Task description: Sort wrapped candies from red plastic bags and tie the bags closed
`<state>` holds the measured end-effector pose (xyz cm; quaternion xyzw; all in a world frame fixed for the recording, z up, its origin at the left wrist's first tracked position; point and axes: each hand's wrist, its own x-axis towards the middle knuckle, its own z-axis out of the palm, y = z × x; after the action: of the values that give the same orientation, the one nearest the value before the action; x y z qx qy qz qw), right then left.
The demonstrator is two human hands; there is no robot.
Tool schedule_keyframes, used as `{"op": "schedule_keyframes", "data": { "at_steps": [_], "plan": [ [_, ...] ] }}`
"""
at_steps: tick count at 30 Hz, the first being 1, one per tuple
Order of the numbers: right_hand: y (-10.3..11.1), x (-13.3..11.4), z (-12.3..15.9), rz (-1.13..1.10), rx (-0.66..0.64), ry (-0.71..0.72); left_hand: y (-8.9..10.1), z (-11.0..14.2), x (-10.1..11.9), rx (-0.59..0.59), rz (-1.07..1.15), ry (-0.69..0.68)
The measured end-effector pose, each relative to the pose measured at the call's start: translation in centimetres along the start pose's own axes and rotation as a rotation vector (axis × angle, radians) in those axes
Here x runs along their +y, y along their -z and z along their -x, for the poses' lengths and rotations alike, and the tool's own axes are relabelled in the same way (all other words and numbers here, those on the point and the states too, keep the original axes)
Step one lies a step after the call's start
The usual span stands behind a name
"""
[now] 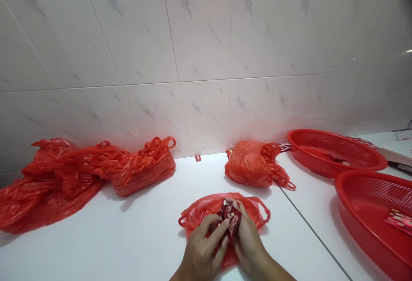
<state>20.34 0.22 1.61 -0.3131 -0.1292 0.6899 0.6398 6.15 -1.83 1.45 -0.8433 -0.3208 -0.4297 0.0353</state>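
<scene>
A flat red plastic bag (206, 209) lies on the white counter (135, 229) right in front of me. Both hands rest over it. My right hand (249, 240) pinches a stack of small dark red packets (232, 220) with light print, held upright over the bag. My left hand (202, 248) has its fingers curled against the left side of the same stack. Part of the bag is hidden under my hands.
A filled, knotted red bag (254, 163) sits behind, near the tiled wall. More red bags (96, 169) are heaped at the left. Two red mesh baskets (336, 152) (376, 225) stand at the right, the nearer holding a red packet (399, 220). A tiny red scrap (197, 158) lies by the wall.
</scene>
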Motion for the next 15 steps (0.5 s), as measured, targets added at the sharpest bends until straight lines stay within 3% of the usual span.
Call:
{"op": "schedule_keyframes", "data": {
  "at_steps": [2,9,15],
  "plan": [
    [0.1,-0.3,0.0,-0.041,0.007,-0.053,0.1,-0.1,0.1,-0.011,-0.010,0.001],
    [-0.1,-1.5,0.5,0.088,-0.029,0.020,0.2,-0.2,0.5,-0.020,0.021,0.045],
    [-0.2,-3.1,0.5,0.196,0.108,0.021,0.2,0.4,-0.3,0.179,-0.068,0.084]
  ]
}}
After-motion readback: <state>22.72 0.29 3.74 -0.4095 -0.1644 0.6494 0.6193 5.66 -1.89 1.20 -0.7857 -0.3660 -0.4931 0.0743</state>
